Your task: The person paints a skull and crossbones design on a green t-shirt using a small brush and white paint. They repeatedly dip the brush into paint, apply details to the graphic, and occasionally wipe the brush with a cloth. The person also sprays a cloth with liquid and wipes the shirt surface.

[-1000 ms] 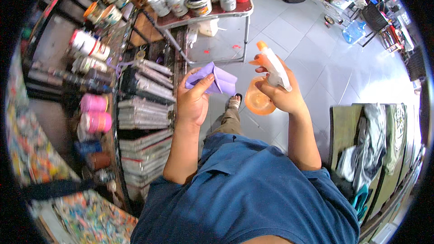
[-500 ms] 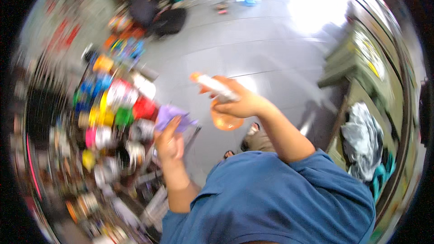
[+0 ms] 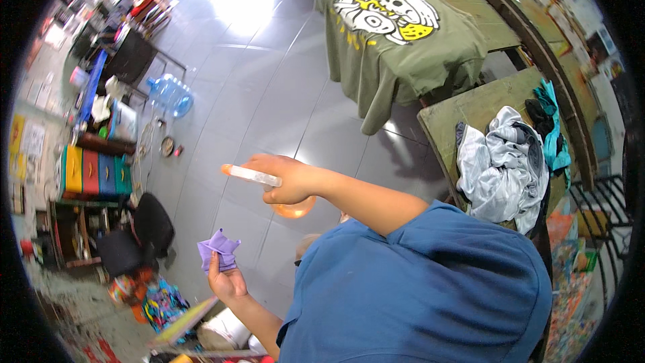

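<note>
Gripped around the neck in my right hand [image 3: 285, 178] is a spray bottle [image 3: 252, 175] with a white sprayer head, an orange nozzle and a clear orange body. The nozzle points left, and the lower body shows beneath my hand. My left hand [image 3: 228, 282], lower and to the left, pinches a folded purple cloth [image 3: 218, 251] between thumb and fingers. Both hands are held up above the grey floor, apart from each other. An olive T-shirt [image 3: 403, 60] with a white and yellow print lies spread over a board at the upper right.
To the right, a greenish board [image 3: 440, 121] bears a crumpled silvery garment [image 3: 504, 161] and a teal cloth [image 3: 554, 128]. A blue water jug [image 3: 171, 96] lies on the tiled floor at left. Nearby stand a colourful drawer unit [image 3: 96, 171] and a black chair [image 3: 151, 225].
My view has swung right, bringing the olive T-shirt nearer the middle; the paint-container shelf has mostly left the view. I still hold the spray bottle and the purple cloth.
</note>
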{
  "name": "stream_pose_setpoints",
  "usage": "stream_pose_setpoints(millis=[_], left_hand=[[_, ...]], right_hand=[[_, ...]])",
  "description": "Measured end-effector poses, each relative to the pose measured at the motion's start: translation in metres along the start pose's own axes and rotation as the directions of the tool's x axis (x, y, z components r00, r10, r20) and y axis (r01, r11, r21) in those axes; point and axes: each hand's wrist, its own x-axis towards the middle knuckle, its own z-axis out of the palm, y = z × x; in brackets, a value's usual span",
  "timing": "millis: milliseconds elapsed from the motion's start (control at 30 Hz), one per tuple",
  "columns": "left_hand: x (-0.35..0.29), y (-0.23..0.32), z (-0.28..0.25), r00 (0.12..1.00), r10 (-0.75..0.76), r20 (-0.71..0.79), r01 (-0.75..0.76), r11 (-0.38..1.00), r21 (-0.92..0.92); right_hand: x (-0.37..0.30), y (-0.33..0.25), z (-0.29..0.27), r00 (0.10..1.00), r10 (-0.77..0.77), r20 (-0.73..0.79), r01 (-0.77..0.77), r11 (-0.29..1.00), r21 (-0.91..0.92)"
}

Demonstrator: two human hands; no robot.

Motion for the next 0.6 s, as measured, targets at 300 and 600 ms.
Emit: stream_pose_setpoints(millis=[300,600], left_hand=[[0.191,-0.038,0.177,0.869,-0.237,0.434,0.158,0.965,0.210],[0.235,-0.049,0.398,0.253,-0.595,0.763,0.222,0.803,0.553]], right_hand=[[0.047,0.066,-0.096,0.859,0.052,-0.509,-0.086,0.995,-0.044],[0.009,0.014,-0.125,0.421,0.175,-0.890,-0.176,0.978,0.109]])
